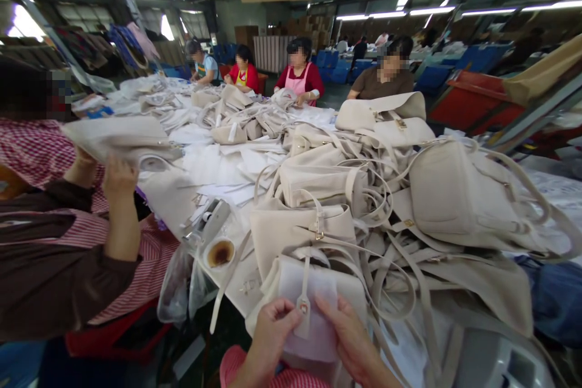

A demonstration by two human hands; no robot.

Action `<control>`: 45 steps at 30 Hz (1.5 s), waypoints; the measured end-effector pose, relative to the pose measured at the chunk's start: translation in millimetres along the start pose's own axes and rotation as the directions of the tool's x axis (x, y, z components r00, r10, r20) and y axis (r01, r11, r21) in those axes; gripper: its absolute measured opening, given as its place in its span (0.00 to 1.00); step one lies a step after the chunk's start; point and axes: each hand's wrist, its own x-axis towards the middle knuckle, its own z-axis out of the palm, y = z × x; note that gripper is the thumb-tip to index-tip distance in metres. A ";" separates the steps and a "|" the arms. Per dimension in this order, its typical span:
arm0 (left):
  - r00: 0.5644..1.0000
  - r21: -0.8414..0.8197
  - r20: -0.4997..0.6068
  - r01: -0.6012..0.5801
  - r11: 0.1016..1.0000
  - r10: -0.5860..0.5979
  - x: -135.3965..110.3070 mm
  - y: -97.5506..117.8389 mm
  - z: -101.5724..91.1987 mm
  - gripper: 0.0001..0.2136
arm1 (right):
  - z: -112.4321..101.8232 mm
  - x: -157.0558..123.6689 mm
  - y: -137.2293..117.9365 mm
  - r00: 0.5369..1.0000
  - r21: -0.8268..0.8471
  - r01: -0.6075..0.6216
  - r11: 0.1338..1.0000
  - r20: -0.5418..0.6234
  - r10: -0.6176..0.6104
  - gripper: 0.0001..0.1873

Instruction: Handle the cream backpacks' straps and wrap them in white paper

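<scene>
A beige bag (354,285) lies in front of me at the table's near edge, with a thin white sheet (313,342) over its front. A beige strap tab (304,310) with a small metal fitting hangs down over the sheet. My left hand (273,333) is closed, thumb and forefinger pinching the tab's left edge. On the other side, my right hand (348,333) grips the sheet, its thumb flat on top; the fingers behind are partly hidden. Just beyond stands another beige bag (291,230) with a buckled strap.
Beige bags (459,194) with tangled straps are heaped to the right. A dish with a brown stain (220,253) sits left of centre. At left a co-worker's hands (119,176) hold a beige piece (118,133). Several people work across the table. A grey device (495,357) lies at lower right.
</scene>
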 end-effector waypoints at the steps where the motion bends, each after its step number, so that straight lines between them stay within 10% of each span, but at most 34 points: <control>1: 1.000 0.021 -0.003 -0.008 1.000 0.008 -0.2 0.6 1.0 0.18 | 1.2 -0.2 1.1 1.000 -0.047 0.007 0.999 -0.019 -0.008 0.23; 8: 0.989 0.171 -0.049 -0.128 0.977 0.138 -3.1 -1.9 0.5 0.08 | 13.7 1.0 1.0 0.980 -0.205 0.029 0.978 -0.185 -0.068 0.27; 11: 0.984 -0.023 -0.068 -0.169 0.985 0.167 -6.2 -4.6 -5.0 0.23 | 15.8 1.1 0.2 0.986 -0.152 0.023 0.988 -0.158 -0.047 0.25; 17: 0.972 -0.400 0.162 0.223 0.889 -0.171 -3.3 11.8 -18.5 0.16 | 13.1 -1.9 -3.9 0.990 -0.102 0.037 0.994 -0.132 -0.051 0.28; 45: 0.926 -0.183 0.338 0.239 0.954 -0.168 29.9 38.2 29.0 0.12 | -1.0 -9.2 -16.8 0.994 -0.128 0.060 0.990 -0.084 -0.071 0.26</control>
